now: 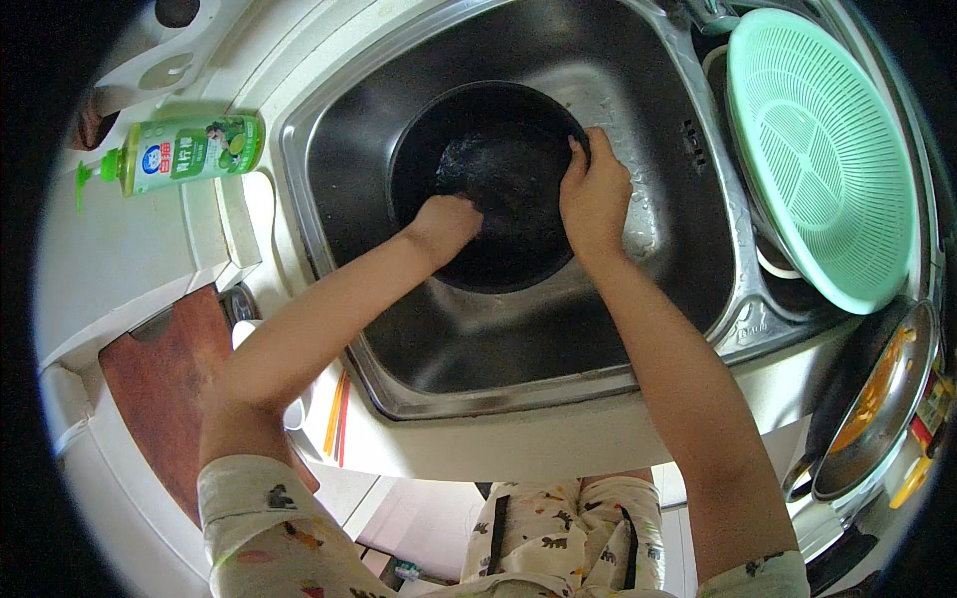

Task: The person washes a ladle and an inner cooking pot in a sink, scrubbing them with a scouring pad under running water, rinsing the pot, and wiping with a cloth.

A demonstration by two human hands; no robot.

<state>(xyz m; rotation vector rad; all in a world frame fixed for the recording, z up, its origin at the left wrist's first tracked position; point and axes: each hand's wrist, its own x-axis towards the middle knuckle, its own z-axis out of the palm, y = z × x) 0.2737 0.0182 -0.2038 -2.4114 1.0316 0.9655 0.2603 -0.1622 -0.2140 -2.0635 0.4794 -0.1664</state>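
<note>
A round black pan (516,254) lies in the stainless steel sink basin (673,284), with some wet, shiny patches on its inner bottom. My right hand (598,187) grips the pan's right rim, thumb on the inside and fingers around the outer wall. Curled, my left hand (448,220) reaches over the near left rim into the pan; its fingertips are hidden, so whether it holds anything cannot be made out. Water drops dot the basin floor to the right of the pan.
A green pump bottle of dish soap (198,153) stands left of the sink. A mint-green plastic colander (822,161) rests at right, above a frying pan with orange food (875,404). A brown cutting board (172,389) and several chopsticks (338,418) are at lower left.
</note>
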